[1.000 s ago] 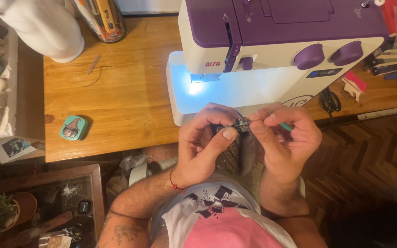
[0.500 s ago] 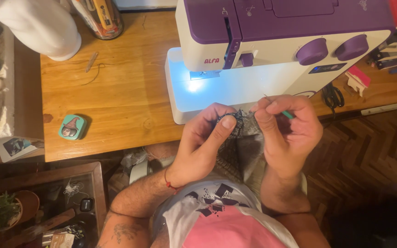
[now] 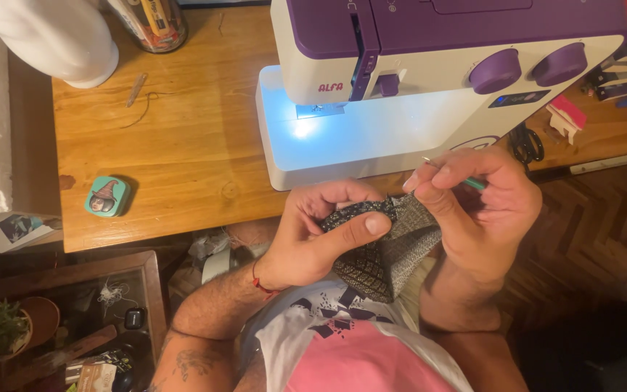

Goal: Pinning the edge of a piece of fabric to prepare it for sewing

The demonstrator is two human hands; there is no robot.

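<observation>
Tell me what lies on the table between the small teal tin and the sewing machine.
In the head view, only bare wood of the table lies between the teal tin and the sewing machine.

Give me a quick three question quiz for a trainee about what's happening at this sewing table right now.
1. True or false: the left hand pinches the patterned fabric with its thumb on top.
2. What does the right hand hold? A) scissors B) a thin tool with a green handle C) a spool
3. Fill in: the small teal tin lies on the wooden table, to the ____ of the sewing machine in the picture.

Key: 1 true; 2 B; 3 left.
</observation>
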